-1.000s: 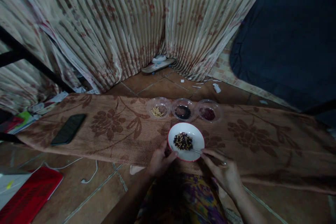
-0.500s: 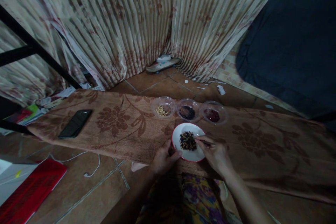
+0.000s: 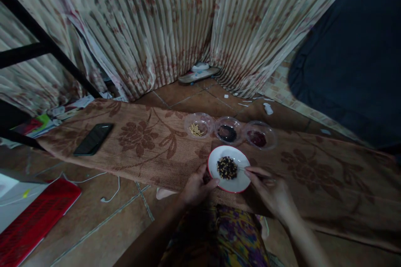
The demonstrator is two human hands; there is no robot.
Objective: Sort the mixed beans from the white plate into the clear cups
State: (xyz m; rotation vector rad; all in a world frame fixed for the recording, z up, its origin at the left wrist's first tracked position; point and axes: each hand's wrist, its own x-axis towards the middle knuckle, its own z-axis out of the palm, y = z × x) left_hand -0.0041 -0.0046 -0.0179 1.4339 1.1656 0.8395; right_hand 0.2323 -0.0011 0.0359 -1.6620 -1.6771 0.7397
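Observation:
A white plate with a red rim sits on the cloth in front of me, with a mixed pile of dark and pale beans at its middle. My left hand grips the plate's left edge, thumb over the rim. Pinched in my right hand is a thin metal utensil; its tip points toward the pile's right side, and its exact kind is unclear. Just behind the plate stand three joined clear bowls: one with yellowish beans, one with black beans, one with dark red beans.
A brown floral cloth covers the long narrow table. A black phone lies at its left. On the tiled floor are earphones and a red crate. Curtains hang behind, with a skateboard beneath.
My right hand has drawn back to the right, away from the bean pile, with the utensil still in it. My left hand keeps its hold on the plate. The view has shifted slightly.

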